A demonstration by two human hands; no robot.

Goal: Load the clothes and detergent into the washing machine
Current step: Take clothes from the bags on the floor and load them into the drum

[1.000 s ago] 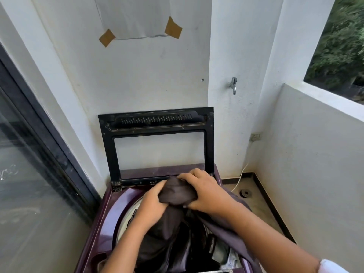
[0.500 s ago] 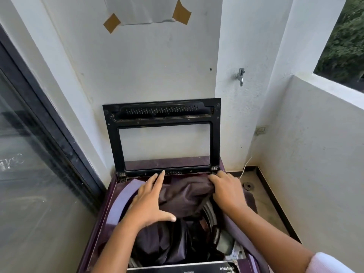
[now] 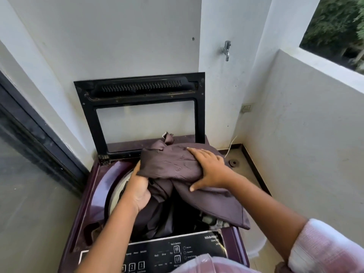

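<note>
Cloth: a dark brown cloth (image 3: 171, 164) lay bunched over the mouth of the washer (image 3: 98, 194). Part of it hung down into the drum (image 3: 116, 192), and one flap was draped over the washer's right rim.
Left grip: the left grip (image 3: 137, 188) was clenched on the cloth's left edge from below, thumb up against the fold and fingers hidden under the fabric.
Right grip: the right grip (image 3: 208, 168) was released, lying flat on top of the bunch with fingers spread and thumb out to the near side.
Lid: the black-framed lid (image 3: 137, 91) stood upright against the wall behind the drum.
Panel: the control panel (image 3: 177, 251) ran along the near edge, below both forearms.
Sleeve: a pink sleeve (image 3: 319, 245) covered the right upper arm.
Surroundings: a tap (image 3: 226, 50) was on the wall up and right of the lid, and a glass door (image 3: 29, 174) stood to the left of the washer.
</note>
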